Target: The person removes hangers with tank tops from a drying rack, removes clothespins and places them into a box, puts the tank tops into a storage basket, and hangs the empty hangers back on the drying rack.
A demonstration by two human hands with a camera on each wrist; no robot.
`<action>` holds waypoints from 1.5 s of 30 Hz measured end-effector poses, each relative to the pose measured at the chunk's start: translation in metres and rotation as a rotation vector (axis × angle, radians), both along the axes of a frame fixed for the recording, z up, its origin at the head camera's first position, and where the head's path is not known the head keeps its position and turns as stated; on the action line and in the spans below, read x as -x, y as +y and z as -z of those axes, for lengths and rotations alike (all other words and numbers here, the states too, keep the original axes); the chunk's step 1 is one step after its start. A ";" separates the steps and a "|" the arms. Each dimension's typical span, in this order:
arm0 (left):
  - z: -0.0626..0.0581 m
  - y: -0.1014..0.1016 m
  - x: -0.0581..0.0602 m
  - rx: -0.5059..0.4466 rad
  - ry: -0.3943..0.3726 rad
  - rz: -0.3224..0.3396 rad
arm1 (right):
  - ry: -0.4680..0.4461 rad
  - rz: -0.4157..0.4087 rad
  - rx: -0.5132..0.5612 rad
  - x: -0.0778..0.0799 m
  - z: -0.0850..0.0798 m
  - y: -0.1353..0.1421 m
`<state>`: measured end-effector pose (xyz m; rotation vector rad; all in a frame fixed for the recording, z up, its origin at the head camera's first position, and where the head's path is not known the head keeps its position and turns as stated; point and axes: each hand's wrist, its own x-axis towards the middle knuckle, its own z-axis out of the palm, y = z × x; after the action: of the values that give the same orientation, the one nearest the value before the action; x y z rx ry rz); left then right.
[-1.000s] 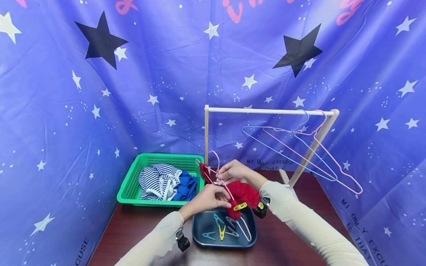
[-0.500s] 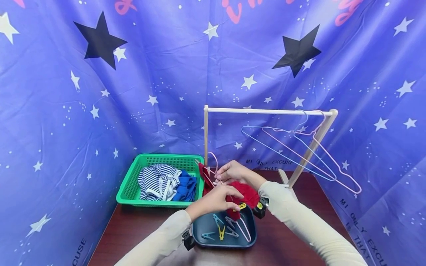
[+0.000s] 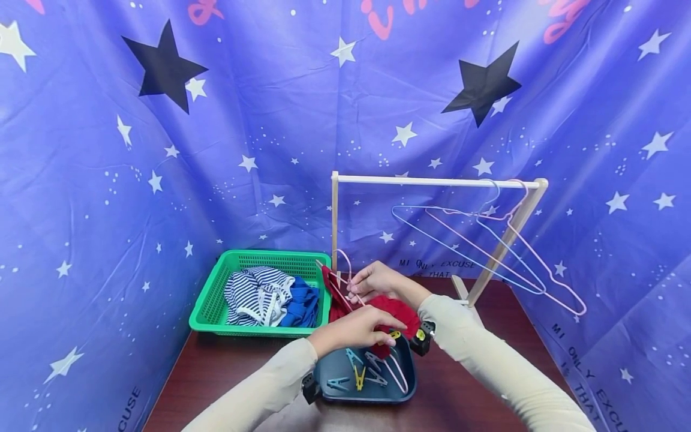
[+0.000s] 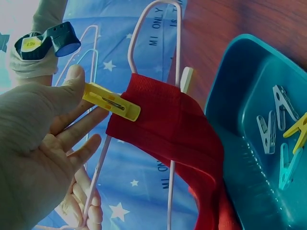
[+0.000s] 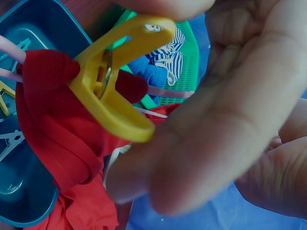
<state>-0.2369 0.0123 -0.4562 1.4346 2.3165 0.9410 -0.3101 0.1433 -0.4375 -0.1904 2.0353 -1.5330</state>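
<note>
My left hand (image 3: 353, 324) reaches across a red garment (image 4: 160, 108), its fingers extended around a yellow clothespin (image 4: 112, 101). The thumb lies beside one clothespin handle, the fingers beside the other; whether they touch it is hard to tell. The clothespin is clamped on a red strip of the garment, which is looped over one arm of a pink hanger (image 4: 178, 52). With fingertips and thumb, my right hand (image 3: 378, 281) pinches the hanger near the base of its hook. The garment's bulk hangs below the right hand, partly hidden by both hands.
A dark blue tray (image 3: 337, 391) with several loose clothespins (image 3: 360, 378) stands beneath the hanger's end. A green basket (image 3: 202, 309) holds striped and blue clothes at left. Behind right, a wooden rack (image 3: 410, 180) carries a blue hanger (image 3: 432, 231) and a pink one.
My left hand has let go of the hanger and moved right, over to the yellow clothespin. The hanger's hook has tipped slightly left; the right hand keeps its pinch.
</note>
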 end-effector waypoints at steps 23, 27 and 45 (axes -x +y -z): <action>0.004 0.006 0.002 0.032 0.086 -0.003 | 0.001 -0.005 -0.021 -0.001 -0.002 0.000; 0.005 0.007 0.001 0.015 0.098 -0.032 | 0.010 -0.005 -0.018 -0.002 -0.002 -0.001; 0.009 0.010 -0.005 -0.077 0.190 -0.114 | 0.022 -0.019 -0.024 -0.002 0.000 -0.001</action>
<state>-0.2316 0.0223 -0.4651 1.4950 2.5495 0.9727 -0.3082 0.1423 -0.4375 -0.2167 2.0623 -1.5003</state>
